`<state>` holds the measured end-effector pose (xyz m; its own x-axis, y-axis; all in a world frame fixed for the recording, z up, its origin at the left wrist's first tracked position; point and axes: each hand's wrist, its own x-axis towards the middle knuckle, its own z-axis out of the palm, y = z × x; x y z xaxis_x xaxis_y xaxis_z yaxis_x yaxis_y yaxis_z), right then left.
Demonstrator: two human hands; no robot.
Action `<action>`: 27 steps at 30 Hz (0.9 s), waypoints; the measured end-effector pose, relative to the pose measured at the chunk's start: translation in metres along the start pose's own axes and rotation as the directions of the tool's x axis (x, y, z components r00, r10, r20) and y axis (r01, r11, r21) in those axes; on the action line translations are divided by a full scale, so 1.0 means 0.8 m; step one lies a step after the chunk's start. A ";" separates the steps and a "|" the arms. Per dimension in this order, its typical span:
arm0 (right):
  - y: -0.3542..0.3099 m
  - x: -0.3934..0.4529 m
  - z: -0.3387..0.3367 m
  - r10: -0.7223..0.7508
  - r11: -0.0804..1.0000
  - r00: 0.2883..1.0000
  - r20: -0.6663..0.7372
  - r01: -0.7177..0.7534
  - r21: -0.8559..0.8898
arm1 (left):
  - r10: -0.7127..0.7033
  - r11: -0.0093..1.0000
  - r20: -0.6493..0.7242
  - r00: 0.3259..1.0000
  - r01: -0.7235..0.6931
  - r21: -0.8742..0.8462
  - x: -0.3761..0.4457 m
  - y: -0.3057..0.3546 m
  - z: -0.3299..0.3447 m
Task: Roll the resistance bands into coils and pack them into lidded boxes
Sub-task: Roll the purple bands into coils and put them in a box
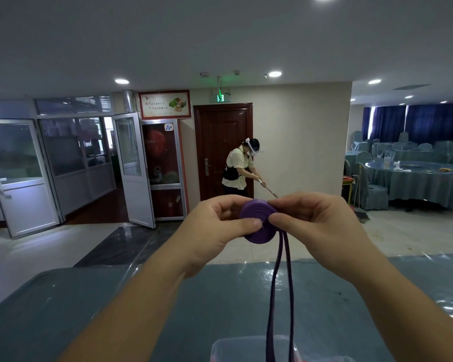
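A purple resistance band is partly rolled into a flat coil, held up in the air in front of me. My left hand pinches the coil from the left, thumb on its face. My right hand grips it from the right, thumb beside the left one. Two loose strands of the band hang straight down from the coil toward a clear plastic box at the bottom edge, only partly in view.
A table with a blue-grey glossy cover lies below my arms. Beyond it, a person in a headset sweeps near a dark wooden door. Glass doors stand at left; a round covered dining table with chairs at right.
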<state>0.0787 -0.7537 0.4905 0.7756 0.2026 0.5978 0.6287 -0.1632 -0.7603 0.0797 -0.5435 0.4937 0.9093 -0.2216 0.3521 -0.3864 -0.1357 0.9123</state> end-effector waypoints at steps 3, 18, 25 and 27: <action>-0.001 0.000 -0.001 -0.014 1.000 1.000 -0.011 0.014 0.024 | 0.017 0.998 -0.004 1.000 -0.017 0.059 0.000 0.004 -0.004; 0.012 -0.001 0.004 0.007 0.968 0.996 -0.091 0.016 0.252 | -0.008 0.944 -0.028 1.000 -0.001 -0.329 0.004 -0.009 0.007; 0.006 -0.001 -0.006 0.026 1.000 0.999 0.043 -0.027 0.013 | 0.004 0.997 0.028 1.000 -0.006 0.071 0.002 -0.003 -0.006; 0.006 0.000 -0.003 0.002 0.999 1.000 -0.001 -0.001 0.051 | 0.019 0.998 0.018 1.000 -0.020 0.067 0.002 0.003 -0.009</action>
<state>0.0818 -0.7566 0.4873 0.7766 0.2017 0.5968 0.6239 -0.1142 -0.7732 0.0814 -0.5372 0.4976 0.8990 -0.2413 0.3654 -0.4139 -0.1957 0.8890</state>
